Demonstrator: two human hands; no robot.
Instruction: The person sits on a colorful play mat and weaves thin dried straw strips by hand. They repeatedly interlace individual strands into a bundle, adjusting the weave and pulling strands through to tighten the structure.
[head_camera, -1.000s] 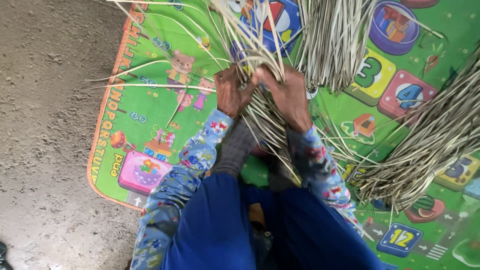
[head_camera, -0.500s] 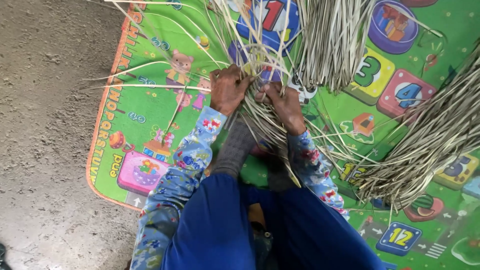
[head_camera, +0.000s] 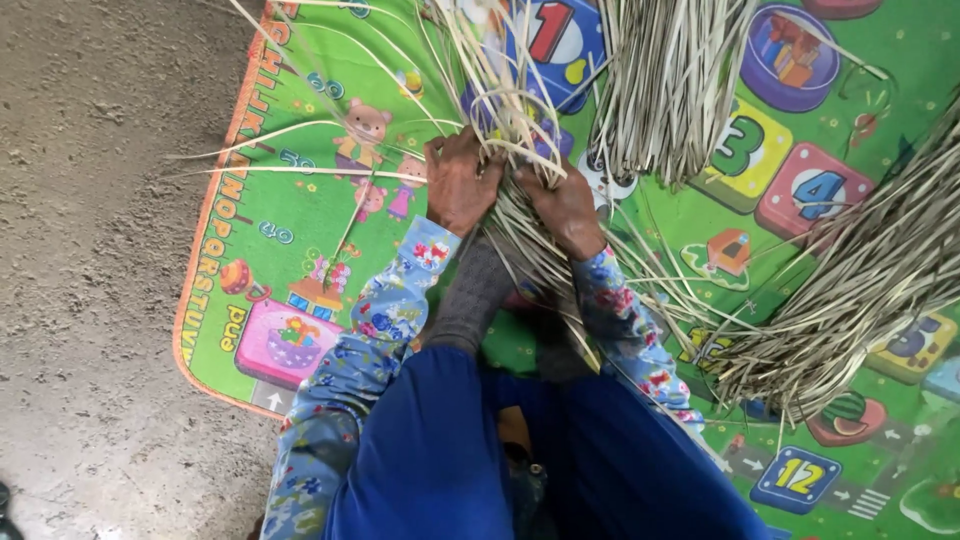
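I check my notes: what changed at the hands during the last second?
The right hand drew back toward the body; the left hand shifted slightly up. Both remain clamped on the bundle of pale dried reed strips. The green children's play mat and side bundles stayed put.

A single head-worn camera looks almost straight down, at close range, onto the left hand (head_camera: 458, 180) and right hand (head_camera: 565, 208) at upper centre. Beyond the fingertips lies the play mat (head_camera: 300, 230); left of them, bare floor (head_camera: 90, 250).
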